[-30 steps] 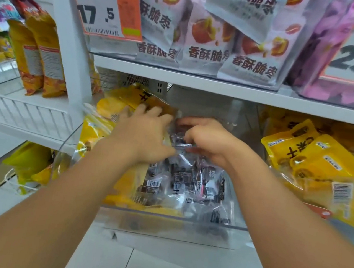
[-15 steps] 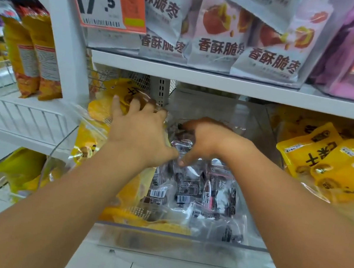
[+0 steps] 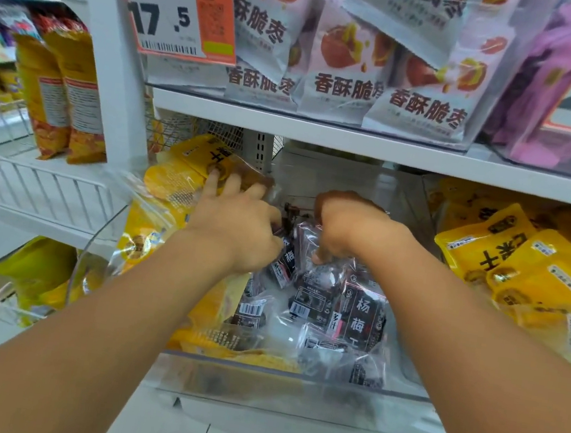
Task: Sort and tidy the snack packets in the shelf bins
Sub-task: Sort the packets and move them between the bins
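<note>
A clear plastic bin [image 3: 288, 393] on the middle shelf holds several dark plum packets [image 3: 360, 315] on the right and yellow packets [image 3: 186, 180] on the left. My left hand [image 3: 235, 220] reaches into the bin, its fingers stretched forward onto a yellow packet at the back left. My right hand [image 3: 345, 224] is beside it, fingers curled down and pinching the top of a dark plum packet [image 3: 288, 261]. The right fingertips are partly hidden among the wrappers.
A neighbouring bin on the right holds yellow packets [image 3: 525, 272]. The upper shelf carries white jujube bags [image 3: 341, 70], pink bags [image 3: 541, 105] and an orange price tag [image 3: 181, 10]. A white wire shelf [image 3: 36, 181] with orange-yellow bags [image 3: 63, 93] stands left. White floor lies below.
Both hands have stayed in the bin; my left hand's fingers reach further onto the back yellow packet and my right hand has curled down onto the dark packets.
</note>
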The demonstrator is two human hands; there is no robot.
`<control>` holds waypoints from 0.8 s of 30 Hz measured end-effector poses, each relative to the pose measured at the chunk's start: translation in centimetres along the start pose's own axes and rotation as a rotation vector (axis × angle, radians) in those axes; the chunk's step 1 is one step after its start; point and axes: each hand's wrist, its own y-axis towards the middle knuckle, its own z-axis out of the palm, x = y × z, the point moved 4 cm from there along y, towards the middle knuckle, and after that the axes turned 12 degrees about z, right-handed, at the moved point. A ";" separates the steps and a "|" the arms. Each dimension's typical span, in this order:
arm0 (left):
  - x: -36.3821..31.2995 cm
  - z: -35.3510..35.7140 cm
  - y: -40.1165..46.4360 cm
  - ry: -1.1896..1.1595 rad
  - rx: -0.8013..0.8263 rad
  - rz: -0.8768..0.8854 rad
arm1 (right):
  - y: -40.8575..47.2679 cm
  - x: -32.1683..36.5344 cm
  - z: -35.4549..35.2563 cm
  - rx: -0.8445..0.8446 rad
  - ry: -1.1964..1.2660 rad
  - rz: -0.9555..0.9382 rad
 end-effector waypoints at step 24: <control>0.8 -0.1 -0.4 -0.016 -0.064 -0.022 | 0.8 4.0 4.0 0.129 0.357 -0.283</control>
